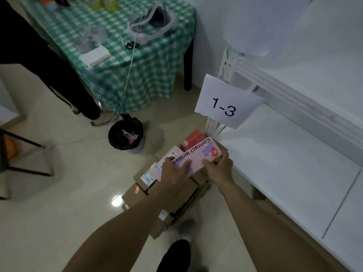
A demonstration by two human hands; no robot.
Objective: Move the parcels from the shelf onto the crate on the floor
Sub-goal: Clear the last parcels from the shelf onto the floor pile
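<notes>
A pink box point(198, 154) printed "Contact lenses" is held low over a pile of parcels on the floor. My left hand point(173, 171) grips its near left end and my right hand point(220, 166) grips its right edge. Under it lie a red box point(193, 139), another pink parcel point(170, 153) and brown cardboard boxes point(157, 195) with white labels. The crate beneath the pile is hidden. The white shelf point(284, 173) to the right shows a bare board, with a paper tag "1-3" point(225, 102) on its post.
A black waste bin point(125, 135) stands on the tiled floor just beyond the pile. A table with a green checked cloth point(121, 55) is behind it, next to a person's dark trouser leg point(49, 61). A chair frame point(21, 154) is at the left. My shoe point(185, 228) is near the boxes.
</notes>
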